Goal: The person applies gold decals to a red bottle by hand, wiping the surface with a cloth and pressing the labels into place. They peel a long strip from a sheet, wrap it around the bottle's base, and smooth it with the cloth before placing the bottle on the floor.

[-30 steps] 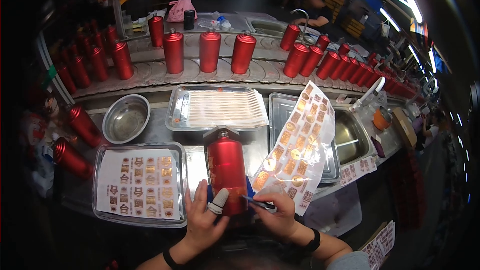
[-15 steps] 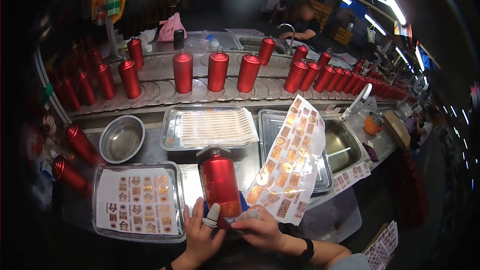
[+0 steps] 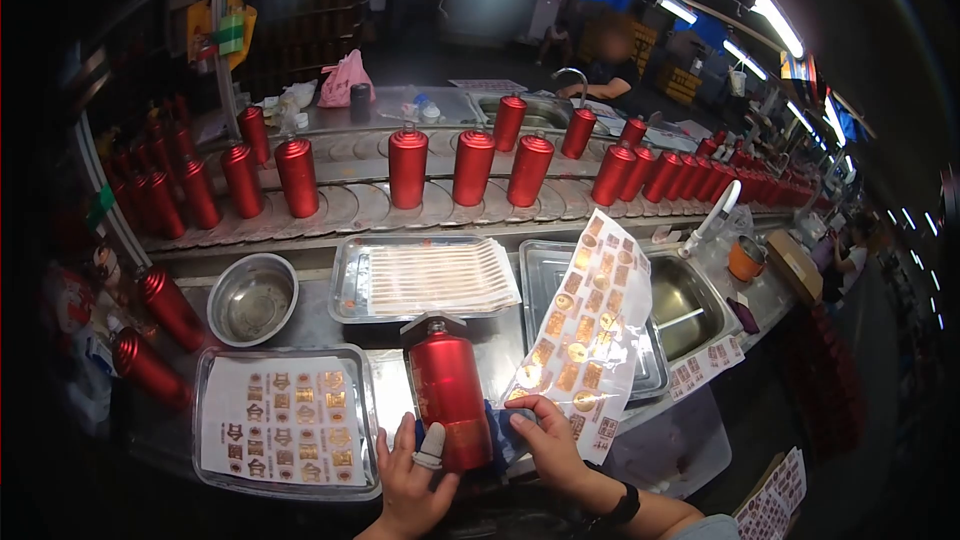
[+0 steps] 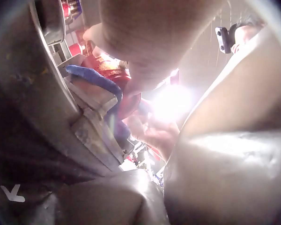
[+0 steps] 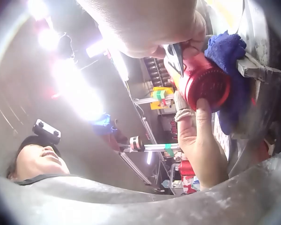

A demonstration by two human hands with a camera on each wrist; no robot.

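A red bottle [image 3: 450,395] lies tilted on a stand, its neck pointing away and a blue cloth [image 3: 496,428] beside it. At its lower left, my left hand [image 3: 415,485] steadies it with fingers along the side; in the right wrist view the left thumb [image 5: 203,117] rests on the bottle's round base [image 5: 208,89]. One left finger wears a pale cover [image 3: 432,443]. My right hand [image 3: 555,450], just right of the bottle, pinches a thin dark pointed tool [image 5: 176,58]. Gold lettering shows faintly on the bottle.
Sticker sheets lie in a left tray [image 3: 210,440] and hang over a right tray [image 3: 655,365]. A tray of strips [image 3: 345,305], a steel bowl [image 3: 252,300] and a sink [image 3: 685,310] stand behind. Red bottles line the conveyor [image 3: 340,208]; two more lean at left.
My right hand has moved from the bottle's lower front to its right side. The left hand stays at the bottle. Conveyor bottles have shifted right, and the head view has tilted up.
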